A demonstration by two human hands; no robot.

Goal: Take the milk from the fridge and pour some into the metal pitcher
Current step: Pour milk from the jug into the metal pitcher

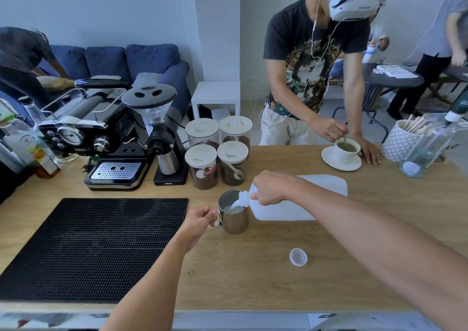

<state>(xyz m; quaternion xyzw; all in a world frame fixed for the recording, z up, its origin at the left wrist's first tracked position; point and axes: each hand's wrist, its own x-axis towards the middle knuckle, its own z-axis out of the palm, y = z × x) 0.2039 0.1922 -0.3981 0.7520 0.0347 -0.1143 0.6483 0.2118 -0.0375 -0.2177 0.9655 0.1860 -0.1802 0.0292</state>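
Milk streams from the tilted white jug (291, 204), gripped at its neck by the right hand (272, 187), into the metal pitcher (233, 215) on the tabletop (253, 275); the left hand (200, 220) pinches its handle.

Espresso machine (101, 138), grinder (162, 133), 4 lidded jars (201, 165) and mat (96, 249) occupy the counter (253, 285).

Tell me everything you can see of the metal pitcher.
The metal pitcher is a shiny, steel-looking cylinder with an open top and a side handle. It stands upright on the wooden counter, right of the black mat. The left hand pinches its handle. It holds some milk, and more runs in from the white jug tipped over its rim by the right hand.
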